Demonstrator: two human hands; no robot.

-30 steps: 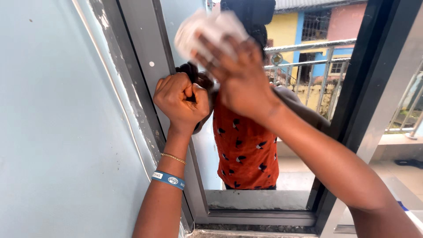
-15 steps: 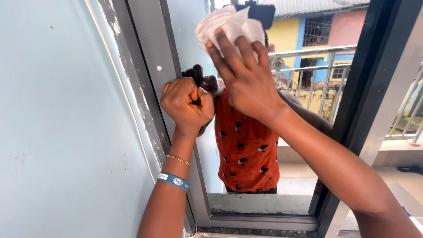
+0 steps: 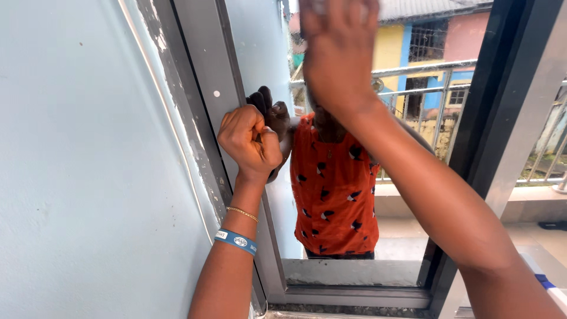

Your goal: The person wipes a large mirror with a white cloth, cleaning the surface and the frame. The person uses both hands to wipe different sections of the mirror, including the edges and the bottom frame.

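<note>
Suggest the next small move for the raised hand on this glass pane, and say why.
Probably sweep the right hand back down the glass pane: it sits at the pane's top edge, blurred mid-stroke, with the lower glass below it open, while the left hand grips the grey frame.

Left hand (image 3: 251, 145) fisted, right hand (image 3: 336, 53) raised, blurred

The reflective glass pane (image 3: 354, 236) stands upright in its grey frame (image 3: 218, 88) (fist knuckles against that frame), fingers of the raised hand flat on it.
</note>
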